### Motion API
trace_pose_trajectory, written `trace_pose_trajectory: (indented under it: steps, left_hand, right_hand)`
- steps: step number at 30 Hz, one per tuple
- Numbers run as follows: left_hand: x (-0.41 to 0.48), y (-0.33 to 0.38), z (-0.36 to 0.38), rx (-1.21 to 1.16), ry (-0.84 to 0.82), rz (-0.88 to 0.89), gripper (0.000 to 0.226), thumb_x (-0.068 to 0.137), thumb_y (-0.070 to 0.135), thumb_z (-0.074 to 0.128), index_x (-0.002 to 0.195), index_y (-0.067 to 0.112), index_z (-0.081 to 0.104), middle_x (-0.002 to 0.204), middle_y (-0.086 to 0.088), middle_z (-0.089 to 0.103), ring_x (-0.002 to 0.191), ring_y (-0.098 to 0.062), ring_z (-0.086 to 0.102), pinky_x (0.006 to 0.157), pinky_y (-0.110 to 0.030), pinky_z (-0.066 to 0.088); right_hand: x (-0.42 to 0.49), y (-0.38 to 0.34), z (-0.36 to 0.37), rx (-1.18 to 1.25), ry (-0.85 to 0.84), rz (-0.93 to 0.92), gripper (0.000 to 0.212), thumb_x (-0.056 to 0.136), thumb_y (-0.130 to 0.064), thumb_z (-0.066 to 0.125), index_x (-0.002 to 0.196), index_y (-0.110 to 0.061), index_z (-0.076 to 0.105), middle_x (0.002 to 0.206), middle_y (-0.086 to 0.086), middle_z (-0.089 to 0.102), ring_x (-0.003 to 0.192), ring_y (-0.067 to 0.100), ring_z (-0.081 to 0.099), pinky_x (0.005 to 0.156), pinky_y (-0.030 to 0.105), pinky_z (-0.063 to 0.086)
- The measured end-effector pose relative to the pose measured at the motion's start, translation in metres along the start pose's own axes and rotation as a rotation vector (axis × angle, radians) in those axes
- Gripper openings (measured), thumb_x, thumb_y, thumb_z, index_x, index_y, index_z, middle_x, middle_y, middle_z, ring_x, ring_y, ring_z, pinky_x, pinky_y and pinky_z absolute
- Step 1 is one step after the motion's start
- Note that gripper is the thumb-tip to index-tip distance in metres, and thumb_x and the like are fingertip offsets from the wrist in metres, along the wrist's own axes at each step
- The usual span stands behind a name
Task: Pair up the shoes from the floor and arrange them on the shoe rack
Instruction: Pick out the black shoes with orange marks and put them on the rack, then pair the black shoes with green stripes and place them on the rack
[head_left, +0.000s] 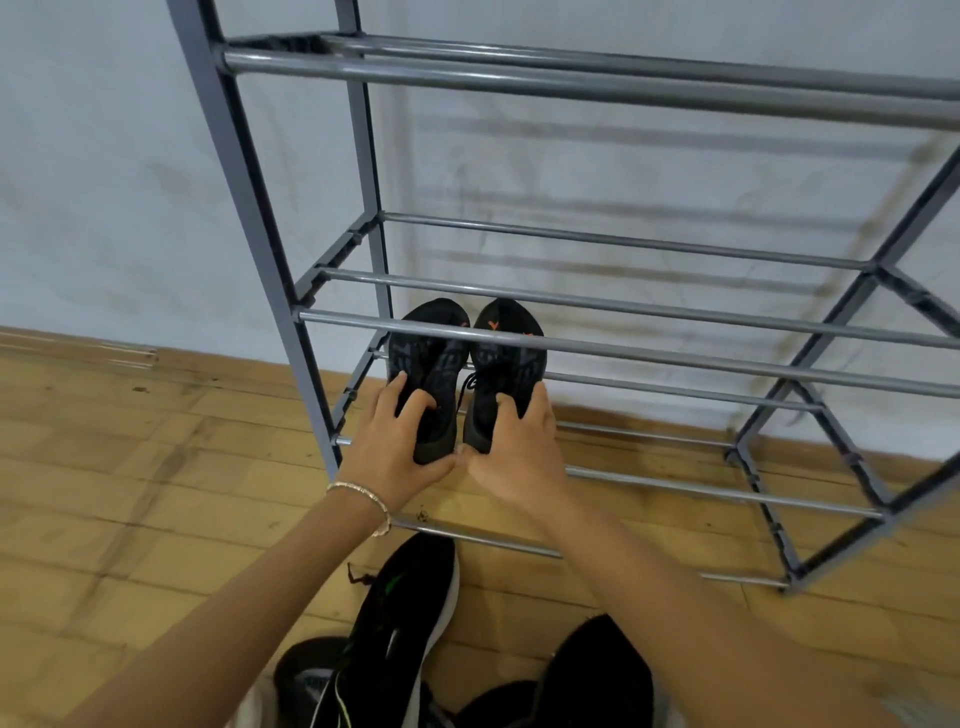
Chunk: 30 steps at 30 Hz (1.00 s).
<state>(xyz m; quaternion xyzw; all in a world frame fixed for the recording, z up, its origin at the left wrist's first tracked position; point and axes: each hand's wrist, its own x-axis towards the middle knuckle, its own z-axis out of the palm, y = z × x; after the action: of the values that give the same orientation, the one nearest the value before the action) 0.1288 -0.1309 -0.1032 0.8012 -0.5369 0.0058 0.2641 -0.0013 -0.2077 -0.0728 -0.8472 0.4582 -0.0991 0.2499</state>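
Note:
Two black sneakers with orange marks sit side by side on the lowest tier of the grey metal shoe rack, toes toward the wall. My left hand grips the heel of the left sneaker, fingers curled into its opening. My right hand grips the heel of the right sneaker the same way. A rack bar crosses in front of both toes.
On the wooden floor near me lie more shoes: a black sneaker with a white sole, a dark shoe at its left and another black shoe at the right. A white wall stands behind the rack. The upper tiers hold nothing.

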Motion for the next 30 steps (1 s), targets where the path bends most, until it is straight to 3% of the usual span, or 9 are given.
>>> trace_pose_trajectory:
  steps: [4, 8, 12, 16, 18, 21, 23, 26, 30]
  left_hand:
    - [0.004, 0.005, -0.008, 0.059, -0.086, -0.043, 0.070, 0.067, 0.045, 0.075, 0.124, 0.019, 0.043, 0.147, -0.015, 0.026, 0.138, -0.034, 0.019, 0.109, -0.045, 0.029]
    - [-0.011, 0.005, -0.018, 0.050, -0.035, -0.020, 0.088, 0.067, 0.049, 0.074, 0.140, 0.024, 0.030, 0.153, -0.015, 0.011, 0.139, -0.038, 0.017, 0.111, -0.051, 0.025]
    - [-0.050, 0.019, -0.021, -0.022, 0.131, 0.102, 0.071, 0.077, 0.037, 0.066, 0.138, 0.017, 0.035, 0.152, -0.016, 0.015, 0.139, -0.037, 0.019, 0.111, -0.050, 0.024]
    - [-0.106, 0.025, -0.018, -0.061, 0.107, 0.215, 0.048, 0.080, 0.025, 0.060, 0.125, 0.013, 0.047, 0.140, -0.010, 0.037, 0.125, -0.030, 0.041, 0.098, -0.041, 0.039]
    - [-0.129, 0.019, -0.011, -0.148, -0.045, 0.017, 0.044, 0.082, 0.025, 0.060, 0.123, 0.013, 0.048, 0.132, -0.009, 0.043, 0.115, -0.029, 0.048, 0.089, -0.038, 0.044]
    - [-0.147, -0.001, 0.001, -0.196, -0.288, -0.461, 0.061, 0.082, 0.035, 0.065, 0.132, 0.012, 0.038, 0.135, -0.014, 0.039, 0.115, -0.031, 0.048, 0.092, -0.037, 0.041]
    - [-0.153, -0.010, 0.009, -0.203, -0.444, -0.688, 0.082, 0.076, 0.046, 0.069, 0.138, 0.009, 0.030, 0.138, -0.017, 0.036, 0.119, -0.033, 0.046, 0.092, -0.040, 0.042]
    - [-0.163, -0.015, 0.024, -0.267, -0.654, -0.856, 0.088, 0.070, 0.053, 0.071, 0.134, 0.001, 0.039, 0.128, -0.016, 0.052, 0.113, -0.032, 0.053, 0.088, -0.037, 0.047]
    - [-0.163, -0.019, 0.027, -0.355, -0.615, -0.999, 0.103, 0.057, 0.052, 0.081, 0.134, -0.003, 0.039, 0.133, -0.016, 0.050, 0.118, -0.033, 0.050, 0.095, -0.039, 0.045]
  right_hand:
    - [0.001, -0.004, -0.020, 0.082, -0.177, 0.058, 0.090, 0.082, -0.043, 0.065, 0.149, -0.020, 0.008, 0.155, 0.009, -0.021, 0.144, 0.029, -0.011, 0.117, 0.042, 0.010]
    - [-0.031, 0.013, -0.026, 0.237, -0.061, -0.043, 0.085, 0.086, -0.032, 0.063, 0.150, -0.023, 0.007, 0.157, 0.001, -0.013, 0.144, 0.019, -0.007, 0.115, 0.035, 0.010]
    - [-0.075, 0.025, -0.031, 0.470, 0.123, -0.038, 0.064, 0.087, -0.017, 0.061, 0.144, -0.020, 0.030, 0.153, 0.001, 0.014, 0.141, 0.014, 0.013, 0.110, 0.025, 0.015]
    - [-0.131, 0.037, -0.030, 0.669, 0.067, 0.030, 0.045, 0.088, -0.014, 0.057, 0.131, -0.025, 0.048, 0.138, -0.004, 0.040, 0.129, 0.010, 0.036, 0.102, 0.027, 0.033]
    - [-0.158, 0.044, -0.026, 0.723, 0.005, 0.072, 0.039, 0.089, -0.013, 0.056, 0.125, -0.028, 0.052, 0.128, -0.009, 0.049, 0.121, 0.007, 0.044, 0.092, 0.022, 0.037]
    - [-0.189, 0.052, -0.016, 0.797, -0.041, 0.128, 0.034, 0.090, -0.013, 0.055, 0.119, -0.031, 0.056, 0.115, -0.015, 0.054, 0.106, -0.001, 0.050, 0.077, 0.012, 0.039]
    - [-0.199, 0.057, -0.010, 0.808, -0.043, 0.154, 0.031, 0.090, -0.013, 0.055, 0.114, -0.032, 0.058, 0.114, -0.013, 0.057, 0.103, 0.001, 0.053, 0.083, 0.018, 0.044]
    - [-0.207, 0.065, -0.002, 0.808, -0.033, 0.199, 0.030, 0.090, -0.012, 0.054, 0.109, -0.034, 0.060, 0.112, -0.014, 0.059, 0.105, 0.008, 0.055, 0.092, 0.030, 0.046]
    - [-0.208, 0.071, 0.007, 0.835, -0.011, 0.235, 0.030, 0.090, -0.008, 0.053, 0.106, -0.032, 0.062, 0.106, -0.008, 0.063, 0.097, 0.006, 0.058, 0.083, 0.023, 0.047]
